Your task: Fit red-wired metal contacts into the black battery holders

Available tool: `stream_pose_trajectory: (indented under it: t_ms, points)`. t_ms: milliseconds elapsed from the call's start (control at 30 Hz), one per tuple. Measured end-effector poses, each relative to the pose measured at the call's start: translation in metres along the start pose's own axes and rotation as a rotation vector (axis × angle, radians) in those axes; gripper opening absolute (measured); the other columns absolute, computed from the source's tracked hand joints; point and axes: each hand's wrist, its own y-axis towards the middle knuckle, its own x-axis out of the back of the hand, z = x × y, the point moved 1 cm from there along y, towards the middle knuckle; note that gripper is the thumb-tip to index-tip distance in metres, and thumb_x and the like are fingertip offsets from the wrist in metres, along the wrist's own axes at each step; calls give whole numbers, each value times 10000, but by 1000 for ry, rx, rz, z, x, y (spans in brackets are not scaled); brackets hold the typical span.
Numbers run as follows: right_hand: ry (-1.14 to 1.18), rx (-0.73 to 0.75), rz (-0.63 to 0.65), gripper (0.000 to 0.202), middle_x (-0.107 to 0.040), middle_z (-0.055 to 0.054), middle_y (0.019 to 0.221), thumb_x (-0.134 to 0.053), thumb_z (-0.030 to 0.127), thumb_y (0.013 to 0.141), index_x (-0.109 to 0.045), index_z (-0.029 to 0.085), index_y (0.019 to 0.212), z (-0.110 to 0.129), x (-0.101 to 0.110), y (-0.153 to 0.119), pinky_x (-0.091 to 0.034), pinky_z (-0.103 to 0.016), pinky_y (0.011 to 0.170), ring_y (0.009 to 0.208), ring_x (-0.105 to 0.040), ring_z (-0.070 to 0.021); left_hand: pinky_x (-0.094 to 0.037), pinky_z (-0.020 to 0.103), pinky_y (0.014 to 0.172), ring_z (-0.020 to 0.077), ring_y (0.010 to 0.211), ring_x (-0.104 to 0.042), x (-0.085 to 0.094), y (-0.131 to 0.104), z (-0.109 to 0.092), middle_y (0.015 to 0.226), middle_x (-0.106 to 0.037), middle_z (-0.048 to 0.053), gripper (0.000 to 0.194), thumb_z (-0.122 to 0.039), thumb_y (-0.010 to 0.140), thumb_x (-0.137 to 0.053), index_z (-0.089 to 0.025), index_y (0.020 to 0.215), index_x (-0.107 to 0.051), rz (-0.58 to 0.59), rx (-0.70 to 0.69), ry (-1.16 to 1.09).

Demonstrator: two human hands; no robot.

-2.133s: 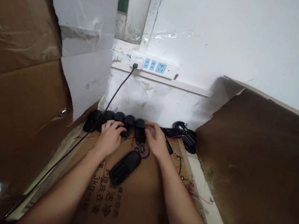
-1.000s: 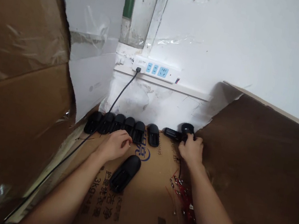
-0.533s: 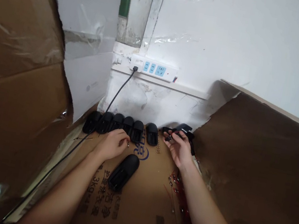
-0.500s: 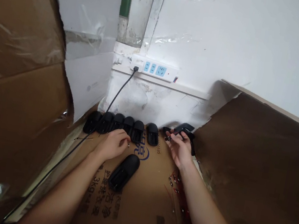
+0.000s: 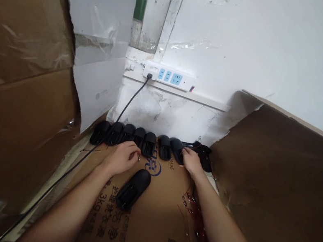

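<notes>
My right hand grips the side of a black rounded plastic housing, which sits tilted at the right end of a row of similar housings along the wall. Its fingertips are partly hidden. My left hand is closed in a pinch, and a tiny metal-tipped piece pokes out at its fingertips; its kind is too small to name. Below that hand, a single black housing lies slanted on the printed cardboard, its open recess toward me.
Red wires with shiny metal ends lie beside my right forearm. More black parts are heaped in the back right corner. A black cable runs from a white power strip down the left. Cardboard walls flank both sides.
My right hand has lowered a black housing from the right corner and moved left, setting it beside the row. My left hand keeps its pinch in nearly the same place.
</notes>
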Motion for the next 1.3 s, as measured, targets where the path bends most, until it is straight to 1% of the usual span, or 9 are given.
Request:
stream_pose_trajectory:
  t_ms: [167, 267, 433, 567, 767, 900, 1000, 1133, 1300]
  points:
    - [-654, 57, 3, 400, -648, -251, 1478, -681, 283, 875, -795, 153, 1235, 16, 32, 19, -326, -632, 1229, 1461, -499, -467, -566, 334, 784, 187, 858, -701, 0, 0, 1, 932, -735, 43, 247, -73, 938, -586, -217, 960, -786, 7, 7, 7]
    - [-904, 164, 75, 629, -545, -172, 1655, -652, 234, 849, -682, 218, 1478, 18, 45, 26, -245, -642, 1253, 1529, -398, -459, -567, 338, 796, 191, 867, -702, -1, 0, 2, 931, -733, 41, 242, -75, 940, -589, -219, 950, -782, 18, 4, 9]
    - [-1177, 251, 141, 573, -685, -178, 1509, -580, 246, 947, -629, 224, 1517, 13, 47, 28, -273, -639, 1194, 1428, -499, -405, -566, 353, 829, 196, 887, -705, -1, 0, 1, 942, -735, 41, 239, -68, 938, -587, -216, 954, -775, 20, 8, 9]
    - [-1291, 260, 79, 471, -743, -229, 1349, -622, 256, 931, -706, 181, 1388, 28, 60, 26, -305, -641, 1134, 1339, -559, -416, -563, 349, 820, 194, 877, -702, -1, 0, 1, 936, -727, 36, 234, -76, 946, -586, -218, 948, -772, 21, 14, 7]
    - [-1379, 198, 113, 235, -782, -231, 1028, -749, 390, 879, -829, 178, 817, 65, 83, 40, -256, -704, 1083, 1242, -587, -470, -556, 338, 819, 188, 887, -701, -2, 1, 1, 950, -732, 36, 239, -71, 957, -582, -221, 953, -768, 31, 8, -10]
    - [-1401, 188, 236, 227, -769, -201, 869, -857, 355, 759, -783, 169, 652, 72, 72, 57, -302, -653, 1077, 1108, -658, -435, -548, 341, 823, 185, 884, -696, -2, 2, 1, 951, -729, 35, 241, -71, 958, -577, -217, 954, -768, 32, 7, -10]
    - [-1390, 287, 262, 161, -789, -191, 1018, -827, 339, 793, -829, 178, 791, 66, 55, 58, -323, -589, 1109, 1159, -654, -406, -547, 340, 834, 183, 888, -699, -1, 2, 1, 951, -731, 32, 241, -71, 959, -575, -215, 963, -768, 26, 4, -7]
    - [-1343, 442, 127, 345, -692, -153, 1426, -566, 270, 1012, -796, 225, 1264, 47, 43, 39, -264, -534, 1198, 1392, -523, -342, -543, 329, 818, 182, 878, -696, -1, 1, 1, 943, -730, 35, 237, -68, 955, -578, -207, 966, -769, 11, 4, 1]
    - [-1310, 386, -40, 561, -652, -240, 1456, -367, 467, 1124, -828, 154, 1189, 20, 27, 6, -310, -659, 1130, 1371, -479, -459, -540, 323, 816, 181, 875, -695, -3, 1, -1, 938, -724, 33, 232, -65, 945, -590, -209, 957, -772, 28, 3, 6]
